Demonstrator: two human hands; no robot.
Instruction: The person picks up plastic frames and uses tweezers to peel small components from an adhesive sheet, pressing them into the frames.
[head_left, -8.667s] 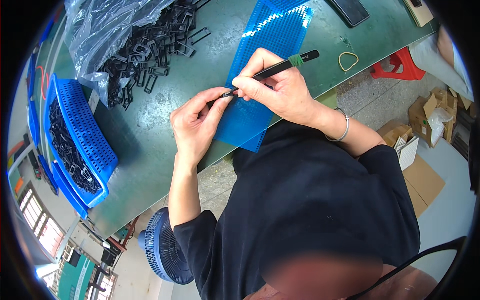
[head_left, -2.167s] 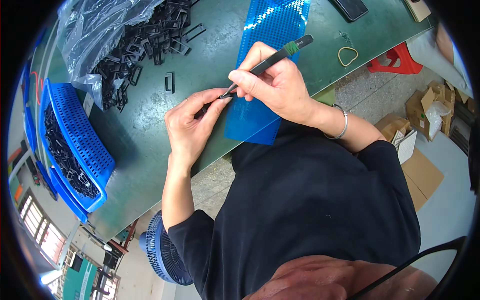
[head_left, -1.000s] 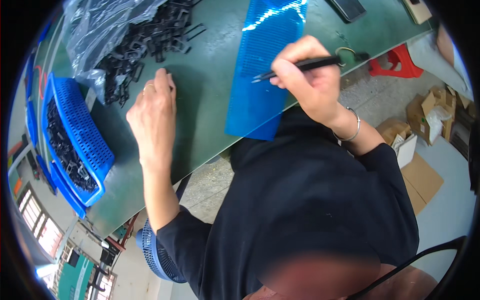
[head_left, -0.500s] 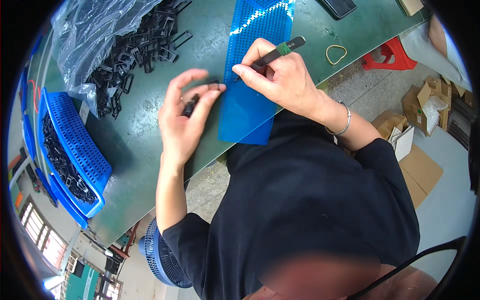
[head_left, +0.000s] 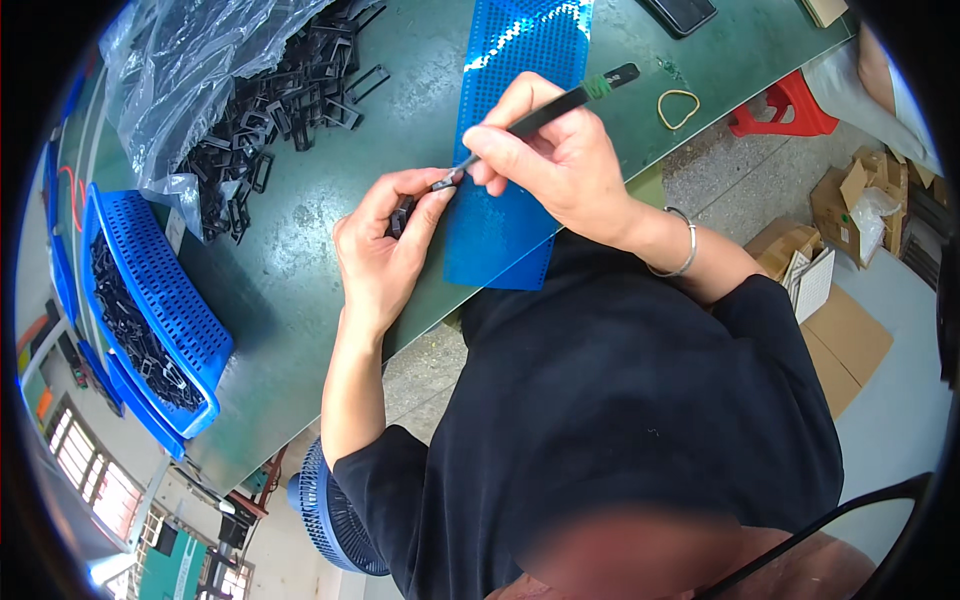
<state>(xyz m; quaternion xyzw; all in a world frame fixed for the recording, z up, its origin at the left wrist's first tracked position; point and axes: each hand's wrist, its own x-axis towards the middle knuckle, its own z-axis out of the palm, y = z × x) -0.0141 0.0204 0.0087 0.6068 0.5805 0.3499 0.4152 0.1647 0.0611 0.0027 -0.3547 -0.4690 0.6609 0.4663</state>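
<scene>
My right hand [head_left: 580,175] grips a pair of black tweezers [head_left: 548,112] with a green band near the back end. Their tip points down-left and meets a small black plastic part [head_left: 446,183] pinched between the thumb and index finger of my left hand [head_left: 385,255]. More black plastic shows inside the curled left fingers; its full shape is hidden. Both hands are above a blue translucent strip [head_left: 500,245] with rows of small holes, which runs from the table's far side to its near edge.
Loose black rectangular plastic frames [head_left: 300,110] lie heaped beside a clear plastic bag [head_left: 190,80]. A blue basket [head_left: 180,290] at left holds more black parts. A rubber band [head_left: 678,108] and a phone [head_left: 683,14] lie at right. A fan [head_left: 335,510] stands below the table [head_left: 270,370].
My left hand has closed its fingers on the small black part and turned slightly toward the right hand. The tweezers' tip has come up to that part.
</scene>
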